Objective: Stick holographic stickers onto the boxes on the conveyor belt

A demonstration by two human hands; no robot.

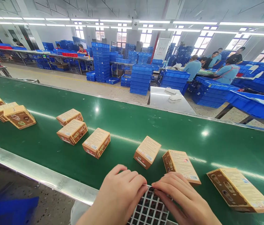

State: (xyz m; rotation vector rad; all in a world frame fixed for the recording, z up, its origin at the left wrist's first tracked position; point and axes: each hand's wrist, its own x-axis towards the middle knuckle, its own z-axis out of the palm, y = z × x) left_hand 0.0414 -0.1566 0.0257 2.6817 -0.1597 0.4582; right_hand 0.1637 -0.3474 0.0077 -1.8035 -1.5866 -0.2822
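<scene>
A white grid panel (149,210) with square openings shows at the bottom middle, its lower part cut off by the frame. My left hand (122,190) is closed on its upper left corner, with the fingers bent over the edge. On the other side my right hand (177,190) grips the upper right corner, thumb under and fingers together. Just beyond my hands, a brown and cream box (147,151) lies on the green conveyor belt (122,170). Another box (181,165) is partly hidden behind my right fingers. Further right rests a larger-looking box (239,189).
Several similar boxes (96,142) lie along the belt to the left, some leaning together (19,117). A metal rail (40,175) edges the near side. Beyond stand a metal table (169,100), stacked blue crates (141,79) and co-workers (227,73). A blue object (10,209) sits low left.
</scene>
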